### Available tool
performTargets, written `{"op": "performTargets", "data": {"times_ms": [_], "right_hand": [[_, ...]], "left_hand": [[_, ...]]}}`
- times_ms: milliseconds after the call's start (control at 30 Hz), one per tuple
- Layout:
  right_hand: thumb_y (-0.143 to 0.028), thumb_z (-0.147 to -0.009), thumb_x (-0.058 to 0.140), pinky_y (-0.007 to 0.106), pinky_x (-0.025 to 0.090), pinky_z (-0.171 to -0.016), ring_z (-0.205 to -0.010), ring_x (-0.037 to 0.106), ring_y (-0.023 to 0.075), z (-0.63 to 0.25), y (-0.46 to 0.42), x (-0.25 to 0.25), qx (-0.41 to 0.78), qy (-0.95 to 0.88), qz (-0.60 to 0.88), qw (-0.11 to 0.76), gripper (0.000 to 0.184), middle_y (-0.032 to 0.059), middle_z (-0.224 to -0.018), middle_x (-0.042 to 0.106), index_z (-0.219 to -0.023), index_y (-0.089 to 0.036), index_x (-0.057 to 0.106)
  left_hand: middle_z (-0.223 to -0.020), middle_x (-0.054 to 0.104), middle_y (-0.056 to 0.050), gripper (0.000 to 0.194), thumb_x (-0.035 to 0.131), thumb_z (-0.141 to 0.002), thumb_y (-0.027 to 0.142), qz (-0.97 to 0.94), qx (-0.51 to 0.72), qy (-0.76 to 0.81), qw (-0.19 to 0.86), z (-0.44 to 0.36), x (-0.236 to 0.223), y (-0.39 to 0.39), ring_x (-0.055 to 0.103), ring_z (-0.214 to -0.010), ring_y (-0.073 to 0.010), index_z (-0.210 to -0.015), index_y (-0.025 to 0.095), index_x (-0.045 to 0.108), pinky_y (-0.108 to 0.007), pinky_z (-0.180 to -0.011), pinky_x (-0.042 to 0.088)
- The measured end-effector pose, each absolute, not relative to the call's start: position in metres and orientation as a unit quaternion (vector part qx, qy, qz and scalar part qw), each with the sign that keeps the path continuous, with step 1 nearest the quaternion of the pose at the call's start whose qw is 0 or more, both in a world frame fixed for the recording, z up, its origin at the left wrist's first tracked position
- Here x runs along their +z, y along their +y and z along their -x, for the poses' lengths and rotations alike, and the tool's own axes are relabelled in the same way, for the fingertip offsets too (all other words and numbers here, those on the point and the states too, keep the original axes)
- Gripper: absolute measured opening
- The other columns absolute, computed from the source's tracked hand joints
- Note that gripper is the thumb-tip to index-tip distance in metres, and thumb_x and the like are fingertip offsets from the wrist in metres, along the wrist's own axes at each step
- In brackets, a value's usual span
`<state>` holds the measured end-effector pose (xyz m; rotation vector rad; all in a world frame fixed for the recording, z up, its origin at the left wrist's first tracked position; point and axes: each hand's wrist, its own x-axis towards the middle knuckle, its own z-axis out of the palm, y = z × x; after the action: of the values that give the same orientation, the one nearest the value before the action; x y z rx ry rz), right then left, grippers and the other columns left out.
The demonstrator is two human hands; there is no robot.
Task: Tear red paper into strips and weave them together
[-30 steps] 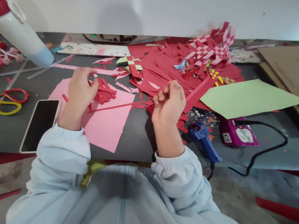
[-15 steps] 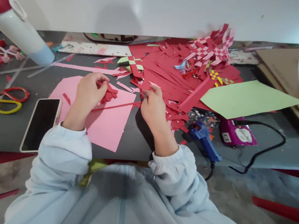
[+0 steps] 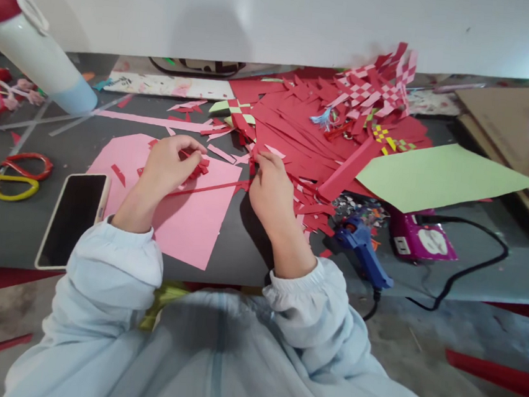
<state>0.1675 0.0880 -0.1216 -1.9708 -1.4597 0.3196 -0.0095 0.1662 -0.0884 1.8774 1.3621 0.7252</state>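
Note:
My left hand (image 3: 168, 165) is over the pink paper sheet (image 3: 191, 229), its fingers curled and closed around small red paper strips (image 3: 196, 172) partly hidden under the palm. My right hand (image 3: 272, 190) is to its right, thumb and forefinger pinched on a red paper strip (image 3: 253, 155). A long thin red strip (image 3: 213, 188) stretches across the pink sheet between both hands. A red scrap (image 3: 117, 175) lies at the sheet's left.
Red paper sheets (image 3: 294, 133) and woven checkered pieces (image 3: 361, 89) cover the back. At right are a green sheet (image 3: 444, 178), blue glue gun (image 3: 365, 252) and purple box (image 3: 422, 235). Scissors (image 3: 14, 175), a phone (image 3: 73, 220) and a bottle (image 3: 49, 53) stand or lie left.
My left hand has shifted slightly right and covers more of the red strips. My right hand's fingers have closed a little around a red strip; its arm stays in place.

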Motion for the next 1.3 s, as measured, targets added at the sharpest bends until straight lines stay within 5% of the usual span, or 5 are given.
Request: {"op": "performTargets", "data": {"times_ms": [167,333,700,1133,1300], "right_hand": [[-0.012,-0.085,0.049,0.039,0.052,-0.102,-0.109,0.068,0.0217,-0.165,0.091,-0.128,0.170,-0.588,0.609,0.504,0.032,0.0112,-0.114,0.075,-0.104,-0.014,0.075],[-0.018,-0.082,0.058,0.036,0.056,-0.092,-0.101,0.071,0.0193,-0.159,0.088,-0.121,0.308,-0.547,0.541,0.560,0.023,0.0061,-0.103,0.078,-0.096,-0.019,0.077],[-0.028,-0.073,0.073,0.022,0.044,-0.055,-0.058,0.055,0.0071,-0.158,0.085,-0.112,0.495,-0.496,0.493,0.516,0.021,0.0029,-0.082,0.076,-0.089,-0.016,0.076],[-0.008,-0.068,0.042,0.016,0.026,-0.034,-0.040,0.036,0.0001,-0.160,0.078,-0.108,0.571,-0.504,0.452,0.464,0.049,0.0026,-0.101,0.078,-0.101,-0.018,0.075],[-0.007,-0.072,0.049,0.016,0.036,-0.037,-0.041,0.046,-0.0001,-0.160,0.077,-0.102,0.571,-0.552,0.438,0.422,0.043,0.0017,-0.105,0.078,-0.103,-0.018,0.075]], "left_hand": [[-0.075,0.073,-0.004,0.015,0.067,-0.081,0.028,-0.702,0.254,0.482,0.458,0.000,-0.091,0.161,0.065,-0.061,-0.0123,-0.084,0.016,0.075,-0.021,-0.056,0.048],[-0.062,0.065,0.000,0.029,0.079,-0.074,0.044,-0.670,0.258,0.458,0.524,-0.004,-0.086,0.156,0.055,-0.054,-0.0084,-0.072,0.016,0.074,-0.020,-0.053,0.043],[-0.053,0.056,0.002,0.019,0.080,-0.073,0.032,-0.538,0.439,0.451,0.560,0.002,-0.086,0.164,0.050,-0.047,-0.0081,-0.065,0.017,0.069,-0.020,-0.045,0.044],[-0.058,0.056,0.004,0.019,0.072,-0.084,0.030,-0.483,0.506,0.523,0.487,0.013,-0.089,0.181,0.050,-0.050,-0.0055,-0.069,0.021,0.065,-0.017,-0.052,0.046],[-0.057,0.054,0.005,0.022,0.075,-0.081,0.040,-0.476,0.535,0.523,0.461,0.014,-0.090,0.183,0.048,-0.049,-0.0058,-0.072,0.022,0.065,-0.018,-0.048,0.043]]}}
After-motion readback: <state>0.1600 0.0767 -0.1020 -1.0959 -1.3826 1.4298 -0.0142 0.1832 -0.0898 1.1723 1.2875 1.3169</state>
